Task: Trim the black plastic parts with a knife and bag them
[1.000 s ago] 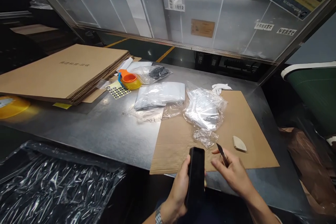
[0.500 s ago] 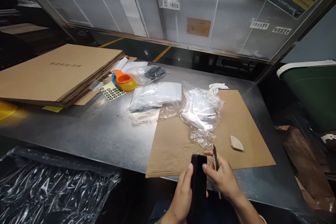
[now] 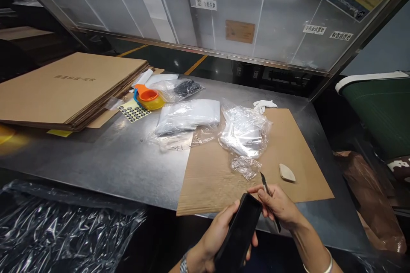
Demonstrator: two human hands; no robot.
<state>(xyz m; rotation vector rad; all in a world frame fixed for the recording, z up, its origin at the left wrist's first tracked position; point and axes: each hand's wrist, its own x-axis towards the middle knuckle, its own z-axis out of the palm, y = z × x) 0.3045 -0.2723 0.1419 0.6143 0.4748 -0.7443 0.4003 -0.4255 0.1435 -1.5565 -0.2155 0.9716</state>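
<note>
My left hand point(image 3: 221, 228) is wrapped round a long black tray-like part point(image 3: 240, 232) with a raised rim, tilted at the front edge of the table. In my right hand point(image 3: 280, 204) is a slim dark craft knife point(image 3: 266, 184), its pointed tip facing up and away from me. The fingers of that hand are close to the part's upper right corner; whether they touch it I cannot tell. Beyond my hands, a cardboard sheet point(image 3: 208, 179) carries a crumpled clear plastic wrap point(image 3: 246, 166) and a beige wedge-shaped pad point(image 3: 287, 173).
Bagged white sheets point(image 3: 188, 115) and a clear plastic bag point(image 3: 245, 132) lie mid-table. To the left are a cardboard stack point(image 3: 70, 87), an orange tape dispenser point(image 3: 149, 96) and a sticker sheet point(image 3: 134, 110). White gloves point(image 3: 264, 106) lie behind. A black plastic-lined bin point(image 3: 64, 230) stands front left.
The black part has turned, its top leaning to the right and its hollow side now showing more. My right hand has shifted slightly right with the knife, which leans more to the left.
</note>
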